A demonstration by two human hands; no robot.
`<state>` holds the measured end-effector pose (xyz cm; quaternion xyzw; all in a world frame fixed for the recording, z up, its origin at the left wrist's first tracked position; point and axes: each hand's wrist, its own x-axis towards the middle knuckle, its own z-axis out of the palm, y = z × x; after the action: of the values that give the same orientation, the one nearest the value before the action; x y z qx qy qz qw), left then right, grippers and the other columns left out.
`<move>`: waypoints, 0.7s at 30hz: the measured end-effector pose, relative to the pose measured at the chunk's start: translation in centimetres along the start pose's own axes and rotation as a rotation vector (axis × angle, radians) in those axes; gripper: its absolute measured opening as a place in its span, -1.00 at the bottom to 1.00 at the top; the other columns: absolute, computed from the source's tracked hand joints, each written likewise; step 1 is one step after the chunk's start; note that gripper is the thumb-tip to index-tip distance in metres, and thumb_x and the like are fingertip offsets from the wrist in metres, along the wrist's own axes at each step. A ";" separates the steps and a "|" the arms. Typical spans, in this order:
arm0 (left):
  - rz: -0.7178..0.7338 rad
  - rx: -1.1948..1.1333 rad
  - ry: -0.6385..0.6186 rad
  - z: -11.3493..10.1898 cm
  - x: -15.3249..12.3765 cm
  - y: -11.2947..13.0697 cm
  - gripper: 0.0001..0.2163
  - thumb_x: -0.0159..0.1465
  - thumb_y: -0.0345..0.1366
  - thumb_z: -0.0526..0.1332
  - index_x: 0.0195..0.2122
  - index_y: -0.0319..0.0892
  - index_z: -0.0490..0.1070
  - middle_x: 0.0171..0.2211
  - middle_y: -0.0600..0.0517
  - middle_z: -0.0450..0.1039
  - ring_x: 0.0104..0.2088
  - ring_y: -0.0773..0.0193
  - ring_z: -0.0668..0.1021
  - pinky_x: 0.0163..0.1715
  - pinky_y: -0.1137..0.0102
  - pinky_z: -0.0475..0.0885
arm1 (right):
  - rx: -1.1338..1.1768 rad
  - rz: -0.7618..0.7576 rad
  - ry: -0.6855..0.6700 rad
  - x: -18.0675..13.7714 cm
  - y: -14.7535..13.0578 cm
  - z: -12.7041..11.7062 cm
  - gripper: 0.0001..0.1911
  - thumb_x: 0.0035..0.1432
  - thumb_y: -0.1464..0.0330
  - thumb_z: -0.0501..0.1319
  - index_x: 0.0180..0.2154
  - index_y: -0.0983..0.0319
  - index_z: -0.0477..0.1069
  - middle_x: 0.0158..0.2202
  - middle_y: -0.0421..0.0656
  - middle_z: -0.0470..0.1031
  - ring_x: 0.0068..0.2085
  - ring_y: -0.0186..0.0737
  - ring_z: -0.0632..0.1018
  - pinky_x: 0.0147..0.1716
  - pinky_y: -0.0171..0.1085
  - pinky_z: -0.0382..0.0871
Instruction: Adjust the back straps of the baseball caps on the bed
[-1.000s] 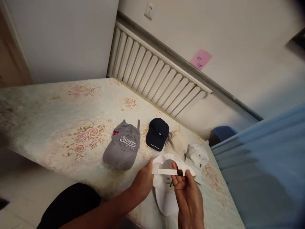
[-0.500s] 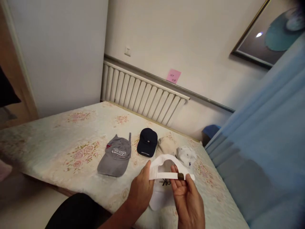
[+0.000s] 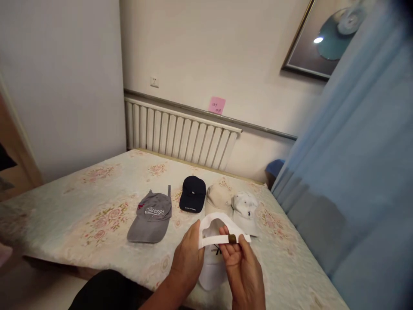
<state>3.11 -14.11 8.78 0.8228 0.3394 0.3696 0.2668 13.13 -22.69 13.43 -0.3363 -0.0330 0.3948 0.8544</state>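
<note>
Bed (image 3: 290, 267): pale surface, pink flower pattern. Navy cap (image 3: 192, 193) lies brim towards 6 o'clock; grey cap (image 3: 153, 219) at its 8 o'clock, near; beige cap (image 3: 218, 199) at its 3. White emblem cap (image 3: 244, 207) at beige one's 4 o'clock.

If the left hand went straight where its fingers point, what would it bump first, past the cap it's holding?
Probably the beige baseball cap, beyond the white cap that the left hand holds; depth is hard to judge.

Left fingers (image 3: 192, 234) and right fingers (image 3: 230, 250) hold a white cap (image 3: 212, 261) — a dark cap (image 3: 192, 193) lies beyond.
</note>
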 end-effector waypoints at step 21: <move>-0.078 0.050 -0.019 0.7 -0.6 0.0 -0.54 0.29 -0.35 -0.10 0.21 -0.32 0.16 0.18 -0.20 0.26 0.19 0.19 0.33 0.18 0.22 0.23 | 0.023 0.017 -0.044 -0.2 0.0 -0.6 -0.63 0.07 0.36 0.28 -0.09 0.35 0.31 -0.18 0.00 0.56 -0.01 -0.07 0.53 0.02 -0.06 0.41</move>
<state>3.40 -14.68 8.16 0.8188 0.3778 0.3426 0.2634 13.20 -23.16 13.04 -0.3181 -0.0444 0.4097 0.8538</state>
